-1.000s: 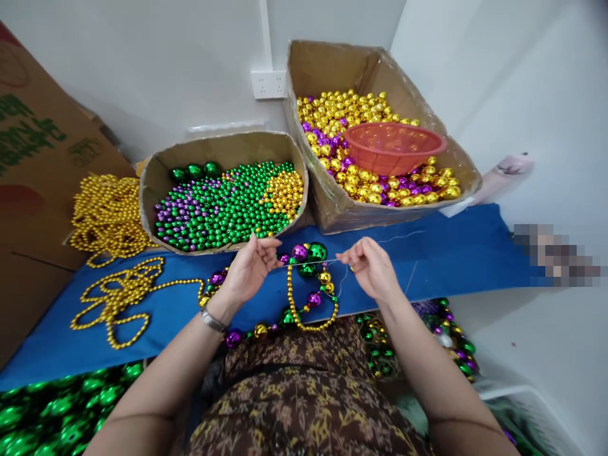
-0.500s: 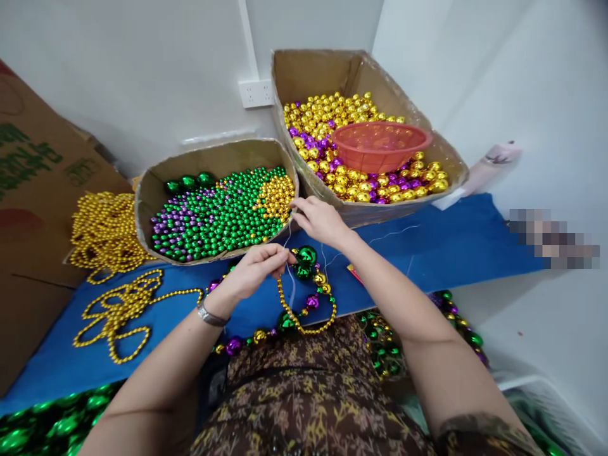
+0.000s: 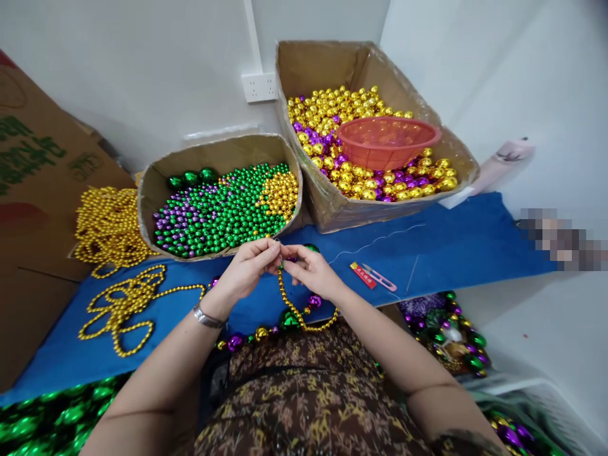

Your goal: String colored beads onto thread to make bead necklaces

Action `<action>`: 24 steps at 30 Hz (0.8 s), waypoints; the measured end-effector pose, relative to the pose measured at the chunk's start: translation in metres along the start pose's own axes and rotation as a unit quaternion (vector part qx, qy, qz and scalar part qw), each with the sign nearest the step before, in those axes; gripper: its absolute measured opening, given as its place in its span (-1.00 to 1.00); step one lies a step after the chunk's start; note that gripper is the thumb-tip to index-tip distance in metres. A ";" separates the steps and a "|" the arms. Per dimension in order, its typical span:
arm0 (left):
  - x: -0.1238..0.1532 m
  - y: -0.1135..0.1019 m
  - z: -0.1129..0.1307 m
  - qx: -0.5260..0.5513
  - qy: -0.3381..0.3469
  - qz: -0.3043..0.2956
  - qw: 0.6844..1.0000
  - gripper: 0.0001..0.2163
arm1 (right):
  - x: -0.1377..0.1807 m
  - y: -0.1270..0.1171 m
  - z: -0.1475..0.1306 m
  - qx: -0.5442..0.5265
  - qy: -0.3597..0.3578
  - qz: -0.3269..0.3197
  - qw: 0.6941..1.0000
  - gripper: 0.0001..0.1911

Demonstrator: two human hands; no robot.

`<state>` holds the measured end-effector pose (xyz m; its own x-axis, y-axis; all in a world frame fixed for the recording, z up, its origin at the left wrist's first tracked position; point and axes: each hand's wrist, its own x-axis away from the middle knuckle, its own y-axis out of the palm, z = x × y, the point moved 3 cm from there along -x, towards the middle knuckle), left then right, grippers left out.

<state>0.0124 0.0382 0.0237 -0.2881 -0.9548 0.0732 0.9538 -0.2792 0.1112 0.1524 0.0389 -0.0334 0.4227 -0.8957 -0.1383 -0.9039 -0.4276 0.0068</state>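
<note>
My left hand [image 3: 251,269] and my right hand [image 3: 310,272] meet above the blue table, their fingers pinched around a thin pale thread [image 3: 280,258]. Just under the fingertips, a strand of small gold beads [image 3: 292,305] hangs from the thread and curves toward my right forearm. A garland of larger beads lies below and behind the hands, with a green ball [image 3: 289,319] and a purple ball [image 3: 234,342] in it. Part of that garland is hidden by my hands. The exact grip of the fingertips is partly covered.
A cardboard box [image 3: 151,237] of small green, purple and gold beads stands ahead. Behind it, a larger box [image 3: 327,215] of gold and purple balls holds a red basket [image 3: 389,152]. Pink thread snips [image 3: 382,278] lie at right; gold bead chains [image 3: 123,304] lie at left.
My right hand has come down and left from beside the small box to meet my left hand. The thread stretched between them is now short. The thread snips have come into view.
</note>
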 end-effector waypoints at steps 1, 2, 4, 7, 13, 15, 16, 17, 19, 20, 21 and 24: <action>0.000 -0.001 0.001 -0.009 0.006 -0.009 1.000 -0.72 | -0.003 0.002 0.002 -0.026 0.004 -0.019 0.999 -0.68; 0.001 -0.002 0.001 -0.020 0.011 -0.018 1.000 -0.72 | -0.006 0.004 0.004 -0.040 0.006 -0.035 0.999 -0.71; 0.001 -0.004 0.002 -0.050 0.017 -0.036 0.998 -0.71 | -0.009 0.005 0.004 -0.049 0.009 -0.047 0.998 -0.72; 0.002 -0.010 0.002 -0.105 0.031 -0.043 0.993 -0.71 | -0.010 0.004 0.002 -0.030 0.009 -0.019 0.999 -0.70; 0.004 -0.008 0.000 -0.142 0.056 -0.039 0.988 -0.72 | -0.004 0.003 -0.011 0.242 -0.110 0.116 0.957 -0.87; 0.005 -0.007 -0.001 -0.129 0.064 -0.026 0.989 -0.73 | -0.001 0.002 -0.016 0.299 -0.154 0.125 0.933 -0.81; 0.004 -0.007 -0.001 -0.120 0.066 -0.019 0.990 -0.74 | 0.001 0.001 -0.018 0.316 -0.166 0.120 0.926 -0.79; 0.004 -0.007 -0.002 -0.110 0.066 -0.014 0.992 -0.75 | 0.002 0.000 -0.021 0.328 -0.172 0.113 0.922 -0.78; 0.003 -0.007 -0.002 -0.095 0.064 -0.010 0.993 -0.75 | 0.005 -0.006 -0.026 0.350 -0.172 0.103 0.915 -0.79; 0.003 -0.007 -0.002 -0.090 0.064 -0.011 0.994 -0.76 | 0.006 -0.009 -0.029 0.361 -0.170 0.097 0.912 -0.80; 0.003 -0.007 -0.002 -0.087 0.064 -0.012 0.994 -0.76 | 0.006 -0.013 -0.031 0.371 -0.167 0.090 0.909 -0.80; 0.003 -0.006 0.000 -0.083 0.065 -0.010 0.994 -0.76 | 0.008 -0.021 -0.039 0.378 -0.160 0.066 0.910 -0.78</action>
<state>0.0060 0.0372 0.0237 -0.3049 -0.9507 -0.0564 0.9518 -0.3020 -0.0546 0.1772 0.0362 0.0038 0.3757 -0.8003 -0.4674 -0.7832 -0.0046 -0.6217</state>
